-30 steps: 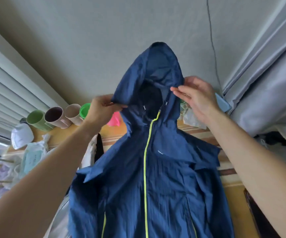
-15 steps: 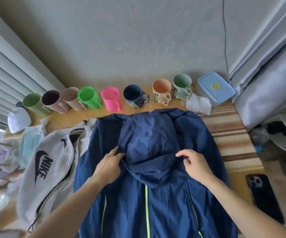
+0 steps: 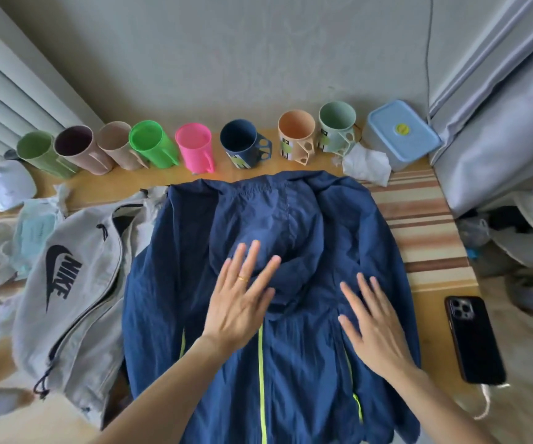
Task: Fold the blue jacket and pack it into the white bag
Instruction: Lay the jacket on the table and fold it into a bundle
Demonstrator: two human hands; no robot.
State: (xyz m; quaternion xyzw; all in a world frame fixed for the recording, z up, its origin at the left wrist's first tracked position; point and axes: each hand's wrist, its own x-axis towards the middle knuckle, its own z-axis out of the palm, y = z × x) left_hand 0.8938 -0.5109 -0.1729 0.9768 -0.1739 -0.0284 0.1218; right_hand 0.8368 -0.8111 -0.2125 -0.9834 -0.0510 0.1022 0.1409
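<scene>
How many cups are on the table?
8, in one row along the wall behind the blue jacket: light green, dark purple, beige, bright green, pink, navy, peach, mint. None seem hidden.

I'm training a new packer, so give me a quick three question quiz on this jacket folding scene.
1. True or false: the hood is folded down over the blue jacket.
2. Which side of the jacket is the white bag on: A left, B right?
3. What lies at the table's right edge?

Key:
1. True.
2. A.
3. A black phone.
Both the left hand and right hand lie flat and open.
</scene>
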